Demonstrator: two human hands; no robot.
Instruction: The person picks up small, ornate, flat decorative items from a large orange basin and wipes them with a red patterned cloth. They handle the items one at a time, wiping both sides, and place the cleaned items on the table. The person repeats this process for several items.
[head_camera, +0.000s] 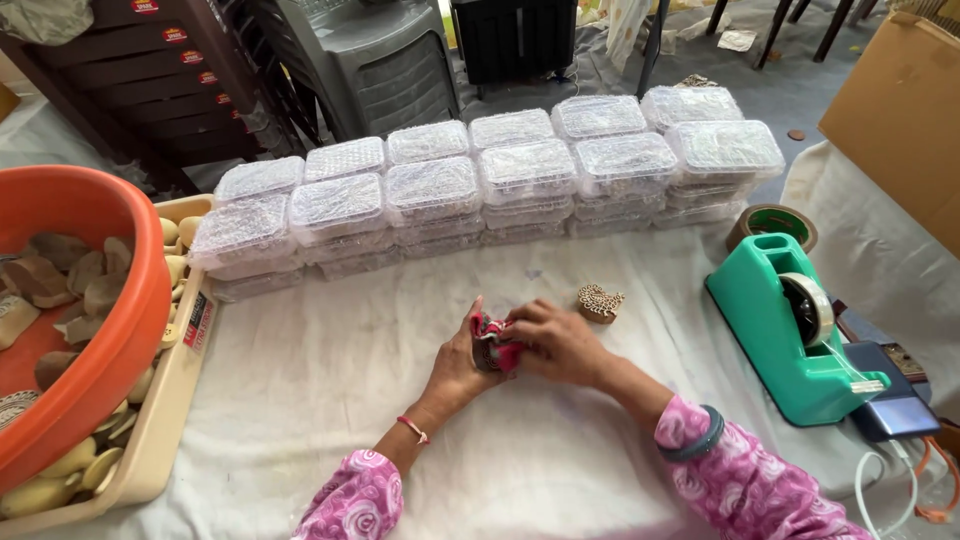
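White cloth-covered table (330, 390). Left hand (462, 362) and right hand (555, 340) are pressed together at centre, both closed around a small red-and-white cloth bundle (495, 345). Just right: carved wooden block (600, 302). Behind: stacked bubble-wrapped clear plastic boxes (500, 185). Far right: teal tape dispenser (785, 330). Left: orange plastic tub (110, 330).

The counter (330, 400) wore matt white cloth. The dispenser (775, 335) was glossy green plastic. The carved block (600, 302) looked like rough wood.

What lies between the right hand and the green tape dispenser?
Head view: a small carved wooden block on the white cloth, between the right hand and the tape dispenser.
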